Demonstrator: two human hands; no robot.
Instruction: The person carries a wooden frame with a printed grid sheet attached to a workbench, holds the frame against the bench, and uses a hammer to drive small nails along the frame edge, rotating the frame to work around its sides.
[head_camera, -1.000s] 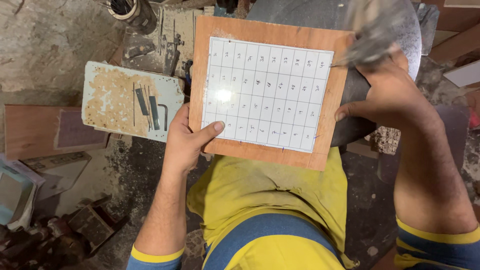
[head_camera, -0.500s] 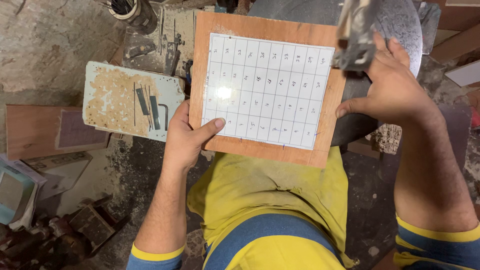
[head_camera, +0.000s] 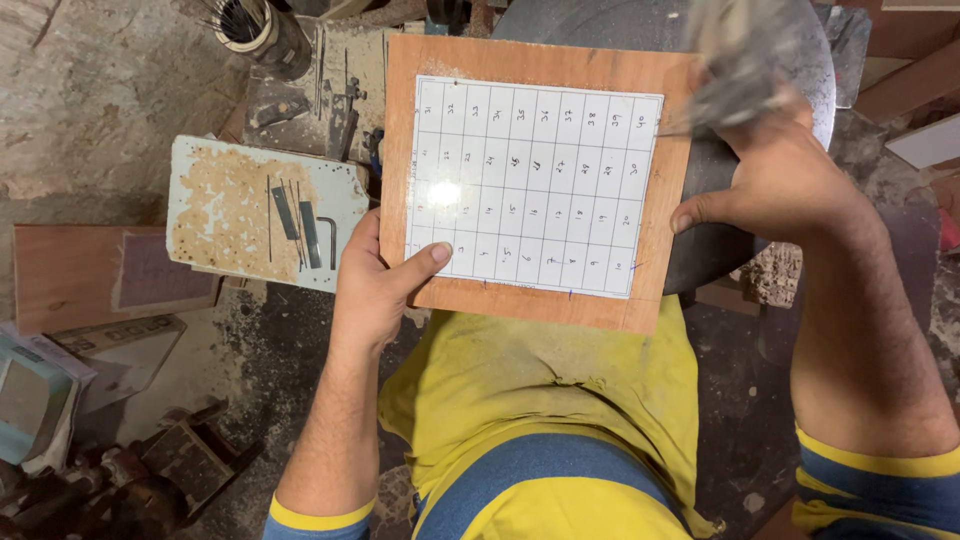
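A square wooden board (head_camera: 545, 60) lies on a round dark metal surface (head_camera: 640, 25), with a white gridded sheet (head_camera: 535, 185) of handwritten cells fixed to it. My left hand (head_camera: 380, 285) grips the board's lower left edge, thumb pressed on the sheet's corner. My right hand (head_camera: 790, 185) is at the board's upper right corner and holds a blurred metal tool (head_camera: 735, 60), which looks like a hammer.
To the left, a worn pale board (head_camera: 230, 215) carries a few thin metal blades and a hex key (head_camera: 325, 235). A can of rods (head_camera: 250, 25) stands at the top left. Wood offcuts (head_camera: 70, 275) and metal scrap (head_camera: 150, 470) lie on the dirty floor.
My right hand with the blurred tool has moved up and down over the board's upper right corner. My left hand and the board have stayed put.
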